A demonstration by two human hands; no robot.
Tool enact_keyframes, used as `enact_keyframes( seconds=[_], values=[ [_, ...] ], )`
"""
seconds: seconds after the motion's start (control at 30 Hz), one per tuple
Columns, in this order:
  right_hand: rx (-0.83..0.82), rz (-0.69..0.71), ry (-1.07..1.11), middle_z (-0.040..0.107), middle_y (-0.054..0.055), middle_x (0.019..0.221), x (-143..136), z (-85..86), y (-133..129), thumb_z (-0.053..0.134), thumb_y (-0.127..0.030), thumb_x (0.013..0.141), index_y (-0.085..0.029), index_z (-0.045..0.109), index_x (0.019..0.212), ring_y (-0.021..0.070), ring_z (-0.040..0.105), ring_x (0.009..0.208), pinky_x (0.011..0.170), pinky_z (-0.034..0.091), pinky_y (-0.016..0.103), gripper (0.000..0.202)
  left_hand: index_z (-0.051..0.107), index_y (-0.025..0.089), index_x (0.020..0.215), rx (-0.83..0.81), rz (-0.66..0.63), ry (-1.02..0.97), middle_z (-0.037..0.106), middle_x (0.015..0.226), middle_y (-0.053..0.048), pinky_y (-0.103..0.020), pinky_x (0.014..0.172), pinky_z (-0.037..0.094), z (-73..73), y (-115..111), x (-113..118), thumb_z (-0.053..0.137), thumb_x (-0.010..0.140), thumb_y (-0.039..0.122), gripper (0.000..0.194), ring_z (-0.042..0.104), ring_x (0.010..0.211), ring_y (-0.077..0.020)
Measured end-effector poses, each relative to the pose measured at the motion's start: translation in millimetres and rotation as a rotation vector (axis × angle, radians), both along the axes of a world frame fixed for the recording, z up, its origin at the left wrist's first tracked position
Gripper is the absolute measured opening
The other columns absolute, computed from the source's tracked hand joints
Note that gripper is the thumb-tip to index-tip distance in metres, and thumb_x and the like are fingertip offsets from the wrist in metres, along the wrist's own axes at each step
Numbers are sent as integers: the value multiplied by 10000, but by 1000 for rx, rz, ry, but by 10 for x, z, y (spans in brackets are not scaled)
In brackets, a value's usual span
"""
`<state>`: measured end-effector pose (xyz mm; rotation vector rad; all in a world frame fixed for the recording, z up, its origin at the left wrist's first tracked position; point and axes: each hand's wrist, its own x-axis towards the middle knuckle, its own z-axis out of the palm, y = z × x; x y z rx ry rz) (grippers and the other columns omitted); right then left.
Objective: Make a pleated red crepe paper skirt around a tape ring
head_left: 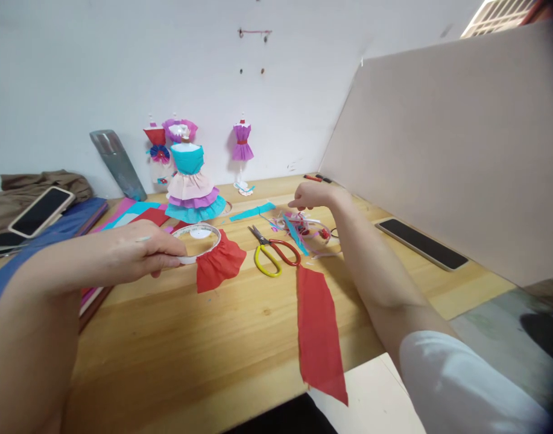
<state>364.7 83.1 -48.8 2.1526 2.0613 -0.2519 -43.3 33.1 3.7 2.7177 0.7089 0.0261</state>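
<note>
My left hand [156,248] is closed on the edge of a white tape roll [216,238]. Gathered red crepe paper [222,265] fans out from the roll's right side. Over the far side of the table, my right hand [307,198] hangs above paper scraps [319,232], fingers bent together; whether they pinch anything is hidden. Between the hands lie scissors [280,252] with one yellow and one red handle, blades parted. A long red paper strip [320,331] runs toward the front edge. Beyond the scissors is a flat blue strip [252,211].
Small mannequins in paper dresses, one turquoise and pink [189,181], one purple [242,141], stand at the back. A grey bottle [117,164] leans at the left near a phone [41,211]. A black-topped slab [421,243] lies right, beside a partition [443,150].
</note>
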Motion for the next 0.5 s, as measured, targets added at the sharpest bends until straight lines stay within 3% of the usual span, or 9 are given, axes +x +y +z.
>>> enact_keyframes(
  seconds=[0.1, 0.27, 0.43, 0.5],
  values=[
    [22, 102, 61, 751, 101, 796, -134, 28, -54, 589, -284, 888, -98, 760, 882, 155, 646, 667, 615, 410, 237, 253, 750, 220, 863, -155, -30, 102, 707, 774, -22, -180, 603, 441, -24, 62, 17, 492, 951, 373, 312, 625, 679, -143],
    [41, 356, 234, 730, 71, 753, -469, 79, -212, 591, -181, 893, -65, 761, 924, 100, 573, 631, 623, 387, 217, 208, 716, 180, 795, -262, -15, 110, 667, 722, -28, -201, 618, 440, -133, 185, 91, 501, 958, 417, 359, 605, 665, -139],
    [147, 537, 405, 746, 92, 1056, -847, 3, -297, 543, -143, 929, -93, 729, 1125, 116, 630, 867, 783, 458, 210, 275, 750, 160, 834, -373, 4, 142, 653, 661, -21, -188, 584, 431, -333, 371, 131, 549, 932, 387, 318, 607, 629, -135],
    [230, 696, 544, 732, 96, 1142, -988, -94, -296, 527, -91, 918, -109, 726, 1135, 133, 641, 985, 880, 471, 234, 295, 767, 161, 864, -400, -7, 153, 682, 701, -26, -179, 599, 446, -411, 453, 130, 569, 923, 381, 302, 628, 656, -135]
  ],
)
